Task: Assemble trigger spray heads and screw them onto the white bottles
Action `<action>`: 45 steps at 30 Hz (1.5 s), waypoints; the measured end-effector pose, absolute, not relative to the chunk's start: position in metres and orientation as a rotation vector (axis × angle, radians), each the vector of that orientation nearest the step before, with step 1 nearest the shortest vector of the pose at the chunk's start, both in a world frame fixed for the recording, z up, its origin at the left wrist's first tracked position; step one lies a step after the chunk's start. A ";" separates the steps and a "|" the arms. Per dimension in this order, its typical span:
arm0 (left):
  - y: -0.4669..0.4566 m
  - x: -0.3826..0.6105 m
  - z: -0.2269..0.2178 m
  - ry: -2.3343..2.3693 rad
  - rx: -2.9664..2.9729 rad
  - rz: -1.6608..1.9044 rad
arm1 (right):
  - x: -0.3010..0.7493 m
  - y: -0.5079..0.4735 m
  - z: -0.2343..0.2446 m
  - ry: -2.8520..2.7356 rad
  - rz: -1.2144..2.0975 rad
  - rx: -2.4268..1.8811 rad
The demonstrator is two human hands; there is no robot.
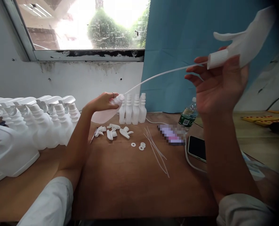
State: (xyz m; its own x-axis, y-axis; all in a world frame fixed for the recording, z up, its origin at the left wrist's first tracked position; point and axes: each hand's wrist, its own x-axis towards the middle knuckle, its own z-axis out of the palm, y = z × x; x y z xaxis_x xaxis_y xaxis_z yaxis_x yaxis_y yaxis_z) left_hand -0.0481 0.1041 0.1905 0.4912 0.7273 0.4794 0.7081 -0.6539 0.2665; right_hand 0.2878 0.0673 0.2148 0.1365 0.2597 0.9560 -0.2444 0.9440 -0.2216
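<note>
My left hand [104, 102] is closed around the neck of a white plastic bottle [105, 115], which tilts with its mouth to the right. Up at the right, my right hand [220, 81] grips a white trigger sprayer head [243, 47] by its ribbed collar. A thin, bowed dip tube [163, 73] runs from the sprayer down to the bottle's mouth, where its end meets the opening. On the table below lie several loose sprayer heads [125, 132], white ring washers [142, 146] and loose thin tubes [154, 147].
Several bottles with sprayers fitted [45, 125] crowd the left side. Bare-necked bottles [136, 110] stand against the wall. A water bottle [188, 116], a phone [197, 147], a partly blurred flat item [171, 134] and a white cable [188, 161] lie to the right on the brown table [130, 188].
</note>
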 end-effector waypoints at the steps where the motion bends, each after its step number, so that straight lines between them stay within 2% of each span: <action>1: 0.100 -0.043 0.190 1.299 2.715 0.822 | 0.286 0.068 0.214 -1.385 0.363 -0.020; 8: 0.092 -0.029 0.191 1.209 2.788 0.768 | 0.279 0.068 0.210 -1.382 0.363 -0.127; 13: 0.082 -0.026 0.195 1.067 2.724 0.731 | 0.266 0.063 0.204 -1.497 0.501 -0.221; 19: 0.066 -0.006 0.191 0.909 2.728 0.494 | 0.233 0.061 0.183 -1.752 0.689 -0.354; 24: 0.064 0.007 0.184 0.940 2.679 0.383 | 0.214 0.060 0.170 -1.915 0.677 -0.523; 34: 0.074 -0.014 0.187 0.756 2.411 0.013 | 0.193 0.056 0.157 -1.981 0.761 -0.547; 37: 0.070 -0.029 0.194 0.755 2.425 0.089 | 0.190 0.052 0.155 -1.986 0.800 -0.486; 40: 0.061 -0.040 0.204 0.625 2.441 0.322 | 0.184 0.053 0.146 -1.891 0.918 -0.392; 45: 0.045 -0.036 0.211 0.669 2.678 0.607 | 0.163 0.056 0.121 -1.677 1.343 -0.088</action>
State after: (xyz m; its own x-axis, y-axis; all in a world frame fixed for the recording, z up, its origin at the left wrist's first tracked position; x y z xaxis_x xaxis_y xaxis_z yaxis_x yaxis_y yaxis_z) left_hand -0.0358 0.0447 0.2111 0.8006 0.5042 0.3238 0.3711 -0.8415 0.3926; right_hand 0.1633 0.0560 0.1212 -0.5452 0.5721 0.6128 -0.4732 0.3933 -0.7883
